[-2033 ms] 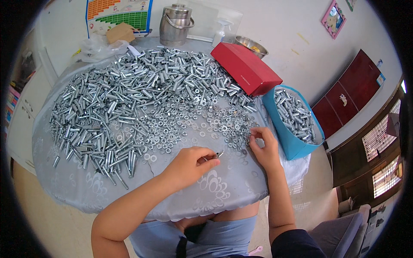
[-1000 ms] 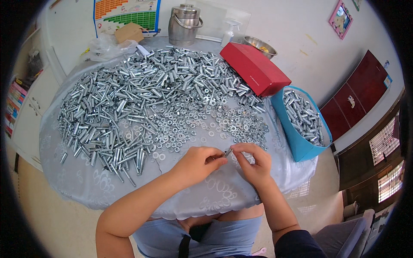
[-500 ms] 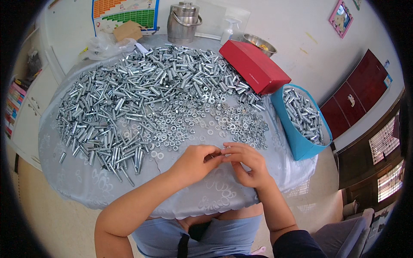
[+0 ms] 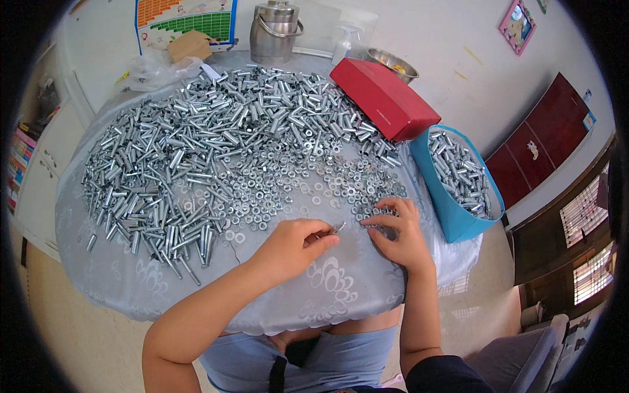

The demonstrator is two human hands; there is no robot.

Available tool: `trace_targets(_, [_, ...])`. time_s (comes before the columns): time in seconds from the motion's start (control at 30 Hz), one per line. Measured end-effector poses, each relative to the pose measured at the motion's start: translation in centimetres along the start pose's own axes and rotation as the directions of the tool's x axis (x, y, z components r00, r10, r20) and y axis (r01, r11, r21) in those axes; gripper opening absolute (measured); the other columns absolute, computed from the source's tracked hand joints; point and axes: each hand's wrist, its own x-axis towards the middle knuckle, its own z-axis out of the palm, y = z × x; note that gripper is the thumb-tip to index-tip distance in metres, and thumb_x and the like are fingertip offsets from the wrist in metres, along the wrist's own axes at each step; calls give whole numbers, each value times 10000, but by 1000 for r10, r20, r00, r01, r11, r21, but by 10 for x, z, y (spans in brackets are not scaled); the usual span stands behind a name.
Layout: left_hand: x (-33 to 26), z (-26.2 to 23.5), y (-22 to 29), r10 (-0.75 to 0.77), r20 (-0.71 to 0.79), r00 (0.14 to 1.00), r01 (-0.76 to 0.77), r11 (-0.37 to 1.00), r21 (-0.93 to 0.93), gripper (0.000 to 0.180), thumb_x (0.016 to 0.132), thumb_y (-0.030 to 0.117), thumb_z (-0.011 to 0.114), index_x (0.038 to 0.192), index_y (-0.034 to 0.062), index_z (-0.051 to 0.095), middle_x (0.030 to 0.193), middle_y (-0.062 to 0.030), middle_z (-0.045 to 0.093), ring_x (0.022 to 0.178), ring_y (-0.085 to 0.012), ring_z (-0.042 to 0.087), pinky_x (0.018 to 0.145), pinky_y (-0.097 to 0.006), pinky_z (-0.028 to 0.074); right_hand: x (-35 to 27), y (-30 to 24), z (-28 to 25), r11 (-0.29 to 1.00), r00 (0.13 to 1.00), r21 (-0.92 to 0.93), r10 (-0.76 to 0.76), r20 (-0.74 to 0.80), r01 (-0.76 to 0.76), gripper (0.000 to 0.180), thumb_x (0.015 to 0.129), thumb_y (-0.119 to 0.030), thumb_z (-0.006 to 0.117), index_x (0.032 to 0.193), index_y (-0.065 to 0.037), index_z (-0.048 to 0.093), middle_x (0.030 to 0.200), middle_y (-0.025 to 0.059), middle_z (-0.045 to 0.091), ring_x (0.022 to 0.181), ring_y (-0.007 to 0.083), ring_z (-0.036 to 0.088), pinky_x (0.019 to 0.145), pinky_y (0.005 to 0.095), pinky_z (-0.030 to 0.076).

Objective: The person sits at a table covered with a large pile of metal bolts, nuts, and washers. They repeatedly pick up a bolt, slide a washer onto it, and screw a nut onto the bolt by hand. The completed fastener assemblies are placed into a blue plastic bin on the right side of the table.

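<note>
My left hand is closed over the near part of the table, pinching a small silver bolt whose end sticks out past the fingertips; the rest is hidden by the fingers. My right hand is at the near right edge of the loose nuts and washers, its fingers bent and apart from the thumb, with nothing visible between them. Left of and beyond the nuts spreads a large heap of silver bolts and metal sleeves.
A blue fabric bin full of metal sleeves stands at the right, beside a long red box. At the back are a steel pot, a spray bottle, a metal bowl and a plastic bag. A pale patterned cloth covers the table.
My hands were together over the near table. The right has moved away to the right, to the nuts; the left stays nearly in place, and the bolt end now shows.
</note>
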Motion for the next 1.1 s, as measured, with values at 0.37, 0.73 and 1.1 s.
trace_targets(0.37, [0,0,0,15,-7,1000,-15,1000,24,233,828,190,636,917,-25,626,691,-71,626,608,-91,577,574,-229,455,5,-9,10,993,991,99,-57,-119,69,128,701,-58,693,828,-73,681,894,70,613,871,242,564,776,339,439])
trace_targets(0.73, [2,1,-1,125,20,992,-127,975,181,255,792,198,654,944,-5,631,810,-135,633,665,-196,606,617,-285,476,3,-31,19,907,982,407,-32,-188,108,154,707,7,695,858,-18,683,834,103,676,773,203,658,689,280,512])
trace_targets(1.1, [1,0,0,125,24,992,-127,971,200,236,794,167,649,950,-7,624,779,-136,621,636,-186,590,595,-289,464,4,-30,19,899,947,309,-260,-190,309,241,662,43,677,893,-27,683,886,118,671,816,240,652,724,299,512])
